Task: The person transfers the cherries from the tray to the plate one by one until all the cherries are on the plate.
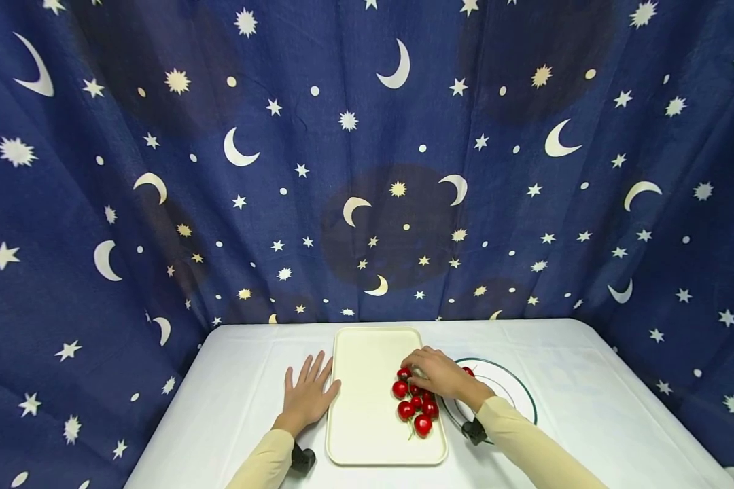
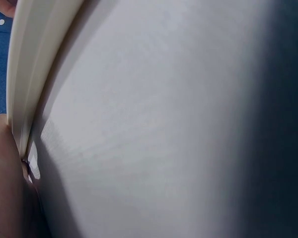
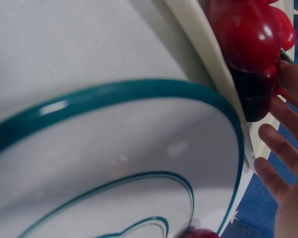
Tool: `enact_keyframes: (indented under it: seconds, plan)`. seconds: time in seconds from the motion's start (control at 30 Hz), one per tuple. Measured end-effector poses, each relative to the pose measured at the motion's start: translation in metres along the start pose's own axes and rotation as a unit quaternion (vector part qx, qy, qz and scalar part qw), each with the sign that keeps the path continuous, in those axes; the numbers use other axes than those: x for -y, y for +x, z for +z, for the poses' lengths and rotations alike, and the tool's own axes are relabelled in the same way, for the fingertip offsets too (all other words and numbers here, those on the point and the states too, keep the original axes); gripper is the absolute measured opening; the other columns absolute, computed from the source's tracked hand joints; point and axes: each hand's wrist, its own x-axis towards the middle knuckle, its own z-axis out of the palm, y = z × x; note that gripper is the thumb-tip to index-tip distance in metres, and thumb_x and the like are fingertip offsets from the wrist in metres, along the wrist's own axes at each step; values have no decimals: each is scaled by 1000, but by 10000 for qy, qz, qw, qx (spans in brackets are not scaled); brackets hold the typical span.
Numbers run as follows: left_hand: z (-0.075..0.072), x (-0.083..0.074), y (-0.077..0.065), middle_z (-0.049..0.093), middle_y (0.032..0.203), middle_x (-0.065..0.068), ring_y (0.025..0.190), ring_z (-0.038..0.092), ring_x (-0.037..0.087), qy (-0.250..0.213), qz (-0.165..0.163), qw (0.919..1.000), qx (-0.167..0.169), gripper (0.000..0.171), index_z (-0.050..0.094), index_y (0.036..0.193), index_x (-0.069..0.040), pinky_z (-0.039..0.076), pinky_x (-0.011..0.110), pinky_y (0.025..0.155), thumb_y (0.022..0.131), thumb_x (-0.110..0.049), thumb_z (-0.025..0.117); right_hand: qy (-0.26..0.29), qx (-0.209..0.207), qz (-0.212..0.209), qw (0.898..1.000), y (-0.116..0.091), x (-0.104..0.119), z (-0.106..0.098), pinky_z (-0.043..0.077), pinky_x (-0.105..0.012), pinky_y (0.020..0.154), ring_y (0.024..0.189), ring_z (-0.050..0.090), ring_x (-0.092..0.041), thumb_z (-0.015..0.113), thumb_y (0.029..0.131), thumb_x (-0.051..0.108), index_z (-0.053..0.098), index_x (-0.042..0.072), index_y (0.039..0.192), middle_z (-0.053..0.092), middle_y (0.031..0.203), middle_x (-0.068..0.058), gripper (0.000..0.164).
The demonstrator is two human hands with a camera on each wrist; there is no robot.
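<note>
A cream rectangular tray (image 1: 370, 394) lies on the table, with several red cherries (image 1: 423, 425) bunched along its right side. My right hand (image 1: 437, 372) reaches over them with bent fingers, its thumb and fingertips beside a cherry (image 1: 404, 374) at the far end of the bunch. Whether they pinch it is hidden. In the right wrist view the other fingers (image 3: 283, 146) are spread near the tray rim. My left hand (image 1: 308, 397) lies on the table with its fingers extended, thumb at the tray's left edge.
Right of the tray stands a white plate (image 1: 514, 394) with a green rim, partly under my right forearm. A red cherry (image 1: 467, 371) lies on it. A white cloth (image 1: 232, 401) covers the table, and a blue star-and-moon curtain (image 1: 318, 204) hangs behind.
</note>
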Motion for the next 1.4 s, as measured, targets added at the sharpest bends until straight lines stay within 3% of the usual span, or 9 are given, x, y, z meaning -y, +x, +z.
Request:
enact_keyframes:
  seconds: [0.43,0.8,1.1,1.4]
  plan:
    - [-2,-1,-2,22,174,-2,163,15,28,-66,11,10000,-11,65,35,161,-27,1,67,128,105,-59,36,176,1,299,9994,3,0,1,51,-32,76,85,58,-12,79,90,26,67,15,106,69,94,0,23]
    - [-1,-1,-2,23,174,-1,163,16,28,-55,16,10000,-28,64,36,161,-26,2,67,128,105,-58,37,-152,-145,-63,9998,2,-1,0,51,-35,79,92,62,-17,80,89,25,72,11,118,73,101,1,33]
    - [-11,-8,-6,26,173,3,162,19,32,-181,37,9998,36,64,37,160,-22,2,69,127,105,-54,39,-245,-331,319,9986,-2,-6,-7,51,-39,82,97,61,-19,82,87,28,74,17,111,72,106,1,27]
    - [-8,-6,-5,23,174,1,163,15,30,-208,30,9998,17,65,35,161,-24,-1,68,128,105,-57,38,-372,-720,420,9958,-17,-17,-21,54,-44,86,98,63,-20,83,87,24,73,16,107,72,106,-1,25]
